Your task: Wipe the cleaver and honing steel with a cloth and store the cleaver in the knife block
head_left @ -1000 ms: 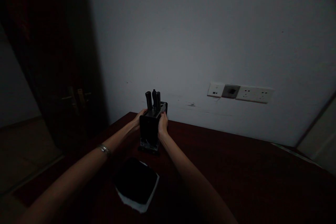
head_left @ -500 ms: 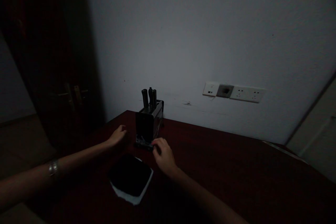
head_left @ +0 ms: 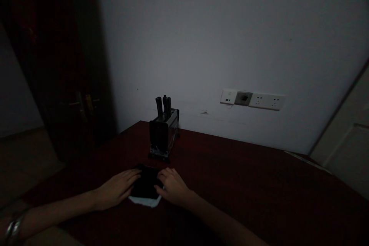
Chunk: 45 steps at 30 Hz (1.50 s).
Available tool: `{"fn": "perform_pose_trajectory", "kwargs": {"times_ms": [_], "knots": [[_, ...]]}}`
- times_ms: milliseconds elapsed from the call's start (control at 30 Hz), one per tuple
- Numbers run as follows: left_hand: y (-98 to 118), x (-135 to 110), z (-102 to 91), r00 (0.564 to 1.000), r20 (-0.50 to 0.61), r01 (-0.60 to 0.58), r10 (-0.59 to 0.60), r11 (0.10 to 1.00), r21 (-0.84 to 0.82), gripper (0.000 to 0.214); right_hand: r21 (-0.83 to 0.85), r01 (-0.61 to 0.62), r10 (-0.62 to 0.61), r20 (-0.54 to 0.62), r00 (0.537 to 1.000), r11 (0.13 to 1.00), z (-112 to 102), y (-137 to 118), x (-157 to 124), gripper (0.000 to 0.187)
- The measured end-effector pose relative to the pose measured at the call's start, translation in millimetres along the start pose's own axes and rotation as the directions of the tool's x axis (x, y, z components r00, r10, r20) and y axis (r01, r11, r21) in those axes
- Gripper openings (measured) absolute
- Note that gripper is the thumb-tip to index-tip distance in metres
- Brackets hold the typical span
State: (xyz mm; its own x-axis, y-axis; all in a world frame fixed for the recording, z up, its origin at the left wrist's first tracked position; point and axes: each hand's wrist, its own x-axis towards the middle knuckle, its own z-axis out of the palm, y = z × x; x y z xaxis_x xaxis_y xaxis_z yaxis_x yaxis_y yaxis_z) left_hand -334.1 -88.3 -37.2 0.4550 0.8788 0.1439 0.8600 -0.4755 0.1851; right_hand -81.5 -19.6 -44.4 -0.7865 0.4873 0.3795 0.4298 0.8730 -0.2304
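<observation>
A flat black square piece [head_left: 145, 185] lies on the dark red table, a white layer [head_left: 147, 201] showing along its near edge. What it is made of is too dark to tell. My left hand [head_left: 117, 189] rests on its left side with fingers stretched out over the edge. From the right, my right hand [head_left: 173, 186] touches the opposite side, thumb and fingers apart and slightly bent. Just beyond both hands stands a knife block [head_left: 160, 138] with several black-handled knives [head_left: 163, 107] upright in it; neither hand touches it.
The wooden table [head_left: 219, 184] reaches back to a pale wall [head_left: 196, 46]. Sockets and switches [head_left: 252, 100] are set in the wall at right. A dark door with a handle [head_left: 89, 102] is at left, a pale door [head_left: 343, 142] at far right.
My right hand has left the knife block's base and come down to the black piece's right side. My left hand has moved onto its left side. The piece now lies closer to the block.
</observation>
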Motion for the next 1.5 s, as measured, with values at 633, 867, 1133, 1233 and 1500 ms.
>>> {"fn": "perform_pose_trajectory", "kwargs": {"times_ms": [633, 867, 1133, 1233, 1500], "knots": [[114, 170, 46.0, 0.968, -0.197, -0.159, 0.154, 0.987, -0.009, 0.031, 0.019, -0.301, 0.294, -0.280, 0.914, 0.954, -56, 91, -97, 0.033], [141, 239, 85.6, 0.989, -0.146, 0.016, -0.022, 0.999, -0.045, 0.042, -0.093, -0.505, 0.472, -0.244, 0.847, 0.858, -65, 122, -147, 0.041], [137, 245, 94.5, 0.996, -0.075, 0.055, -0.056, 0.998, -0.016, 0.050, -0.135, -0.557, 0.520, -0.232, 0.822, 0.820, -65, 118, -148, 0.042], [137, 245, 95.7, 0.995, -0.081, 0.056, -0.056, 0.998, 0.005, 0.050, -0.138, -0.560, 0.525, -0.226, 0.821, 0.817, -66, 116, -148, 0.043], [136, 248, 99.1, 0.995, -0.084, 0.058, -0.055, 0.998, 0.032, 0.050, -0.133, -0.569, 0.540, -0.201, 0.818, 0.812, -66, 119, -149, 0.043]]}}
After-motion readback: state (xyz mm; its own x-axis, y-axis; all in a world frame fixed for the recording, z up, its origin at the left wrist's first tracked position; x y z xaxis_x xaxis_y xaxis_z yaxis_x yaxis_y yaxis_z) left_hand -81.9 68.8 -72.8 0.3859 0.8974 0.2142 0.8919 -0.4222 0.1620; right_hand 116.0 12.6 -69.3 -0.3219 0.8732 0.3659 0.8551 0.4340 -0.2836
